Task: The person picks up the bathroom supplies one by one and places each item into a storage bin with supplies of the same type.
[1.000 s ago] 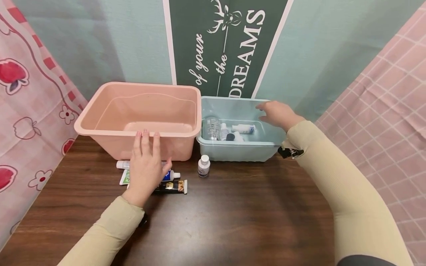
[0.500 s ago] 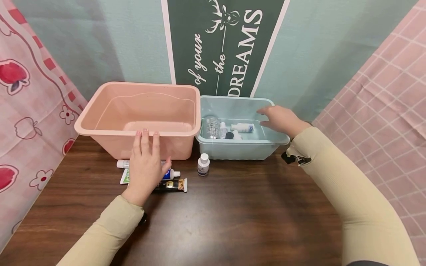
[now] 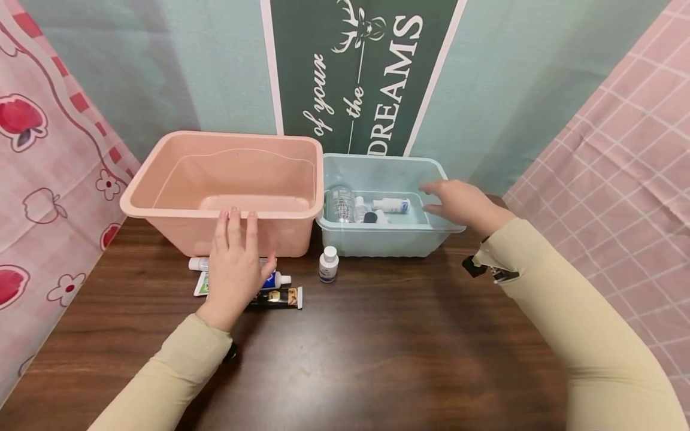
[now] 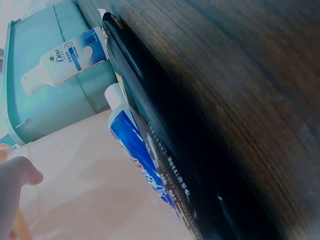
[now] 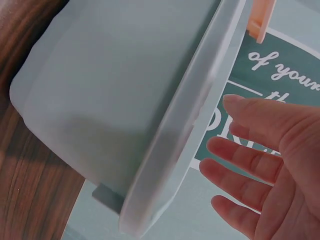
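Observation:
In the head view my left hand (image 3: 233, 272) lays its straight fingertips on the front rim of the pink bin (image 3: 286, 233). Below that hand lie several tubes, among them a black tube (image 3: 277, 297) and a blue toothpaste tube (image 4: 142, 155); the hand hides part of them. My right hand (image 3: 460, 203) hovers at the right end of the blue bin (image 3: 377, 242), fingers apart and nothing in them. Inside this bin are a clear bottle (image 3: 341, 205), a white bottle (image 3: 390, 206) lying on its side, and other small bottles. A white Dove bottle (image 4: 65, 61) stands upright before the bins.
Both bins stand side by side on the dark wooden table (image 3: 345, 359), against a green cloth (image 3: 215, 72) with white lettering on a dark panel. Patterned pink cloths hang at the left (image 3: 48, 209) and right (image 3: 636, 149). Nothing is visible inside the pink bin.
My right hand has drawn a little right and nearer the front, at the blue bin's right end. My left hand keeps its place on the pink bin's rim.

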Demonstrator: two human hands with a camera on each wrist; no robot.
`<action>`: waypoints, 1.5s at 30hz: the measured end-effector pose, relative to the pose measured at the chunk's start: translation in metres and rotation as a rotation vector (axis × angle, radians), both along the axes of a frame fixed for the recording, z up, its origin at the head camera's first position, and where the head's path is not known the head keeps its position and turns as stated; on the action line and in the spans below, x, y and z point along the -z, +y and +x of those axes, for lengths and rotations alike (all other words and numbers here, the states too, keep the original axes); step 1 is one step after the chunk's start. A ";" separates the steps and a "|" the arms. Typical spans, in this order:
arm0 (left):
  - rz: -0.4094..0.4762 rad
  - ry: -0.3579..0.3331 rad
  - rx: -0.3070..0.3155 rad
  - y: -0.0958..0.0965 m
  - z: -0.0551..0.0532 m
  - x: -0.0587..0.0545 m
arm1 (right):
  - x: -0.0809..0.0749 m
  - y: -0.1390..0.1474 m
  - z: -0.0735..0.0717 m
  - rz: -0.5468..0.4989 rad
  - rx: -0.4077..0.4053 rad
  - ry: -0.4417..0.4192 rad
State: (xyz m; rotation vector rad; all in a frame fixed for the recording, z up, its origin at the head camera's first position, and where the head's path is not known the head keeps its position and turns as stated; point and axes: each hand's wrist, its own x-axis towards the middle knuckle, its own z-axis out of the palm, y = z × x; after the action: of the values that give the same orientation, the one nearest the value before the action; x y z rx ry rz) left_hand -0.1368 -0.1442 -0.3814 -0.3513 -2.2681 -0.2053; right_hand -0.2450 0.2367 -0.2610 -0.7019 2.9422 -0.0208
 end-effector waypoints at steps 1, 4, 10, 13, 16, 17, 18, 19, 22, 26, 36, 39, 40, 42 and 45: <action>0.002 0.001 0.002 0.000 0.000 0.000 | 0.000 0.000 0.002 -0.005 0.000 0.001; 0.005 0.003 0.003 0.000 -0.001 0.001 | 0.000 0.002 0.005 -0.014 -0.002 0.005; 0.008 0.011 0.006 0.001 -0.003 0.003 | 0.003 0.005 0.013 -0.026 -0.008 -0.005; 0.012 0.010 0.009 0.002 -0.004 0.003 | 0.003 0.006 0.018 -0.037 -0.009 -0.014; 0.015 0.008 0.007 0.003 -0.004 0.004 | 0.003 0.006 0.025 -0.042 -0.001 -0.019; 0.014 0.004 0.006 0.003 -0.005 0.004 | 0.003 0.006 0.027 -0.041 -0.001 -0.016; 0.012 0.002 0.002 0.003 -0.005 0.004 | 0.003 0.006 0.029 -0.039 -0.003 -0.013; 0.011 -0.003 -0.002 0.003 -0.005 0.004 | 0.004 0.006 0.031 -0.037 -0.007 -0.007; 0.006 -0.009 -0.010 0.002 -0.005 0.003 | 0.005 0.006 0.038 -0.038 -0.026 0.017; 0.013 -0.007 -0.012 0.001 -0.005 0.003 | 0.007 0.008 0.045 -0.058 -0.059 0.049; 0.021 -0.001 -0.019 0.000 -0.005 0.004 | 0.010 0.009 0.061 -0.111 -0.117 0.118; 0.024 -0.004 -0.020 0.000 -0.005 0.005 | 0.011 0.009 0.064 -0.117 -0.119 0.121; 0.026 -0.003 -0.018 0.000 -0.005 0.005 | 0.012 0.009 0.065 -0.119 -0.121 0.123; 0.022 -0.003 -0.018 0.001 -0.006 0.005 | 0.013 0.009 0.067 -0.122 -0.123 0.128; 0.025 -0.002 -0.014 0.001 -0.006 0.005 | 0.015 0.008 0.070 -0.131 -0.130 0.140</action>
State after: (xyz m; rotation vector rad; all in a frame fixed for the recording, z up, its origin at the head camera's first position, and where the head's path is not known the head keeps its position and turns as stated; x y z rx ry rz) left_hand -0.1427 -0.1433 -0.3867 -0.3225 -2.2676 -0.2264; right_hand -0.1748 0.2449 -0.2758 -0.9492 3.0419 -0.1598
